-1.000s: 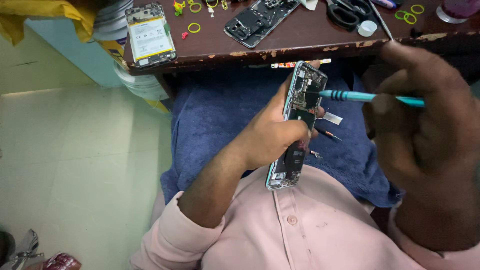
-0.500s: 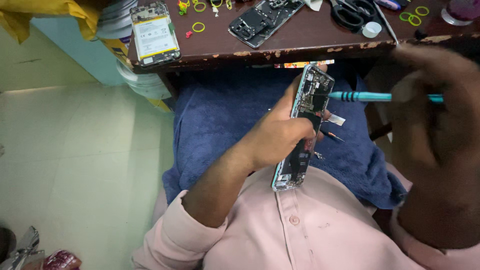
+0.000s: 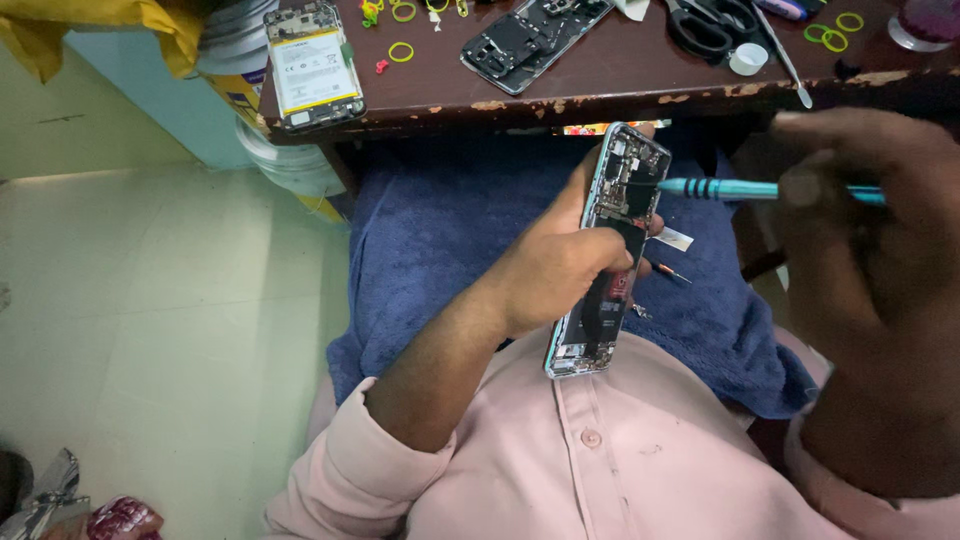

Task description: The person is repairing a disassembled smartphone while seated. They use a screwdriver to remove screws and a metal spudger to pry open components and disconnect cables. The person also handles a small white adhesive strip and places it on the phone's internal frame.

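My left hand [image 3: 556, 268] grips an opened phone [image 3: 628, 200] with its back cover off, held upright over my lap so its circuit boards face me. My right hand [image 3: 872, 230] holds a teal screwdriver [image 3: 740, 189] level, its tip resting on the upper part of the phone's insides. Under both hands a blue towel [image 3: 440, 250] covers my lap. A small white piece [image 3: 676, 238] and a thin orange-tipped tool [image 3: 668, 270] lie on the towel just right of the phone.
A worn brown desk edge [image 3: 600, 100] runs across the top. On it lie a phone with an exposed battery [image 3: 308, 66], another opened phone frame [image 3: 530, 36], scissors [image 3: 708, 26], a white cap [image 3: 748, 58] and coloured rubber bands [image 3: 402, 50]. Pale floor [image 3: 150, 330] lies to the left.
The phone and my left hand have risen slightly and shifted right toward the desk edge. The screwdriver stays on the phone's upper part, with my right hand a little farther right.
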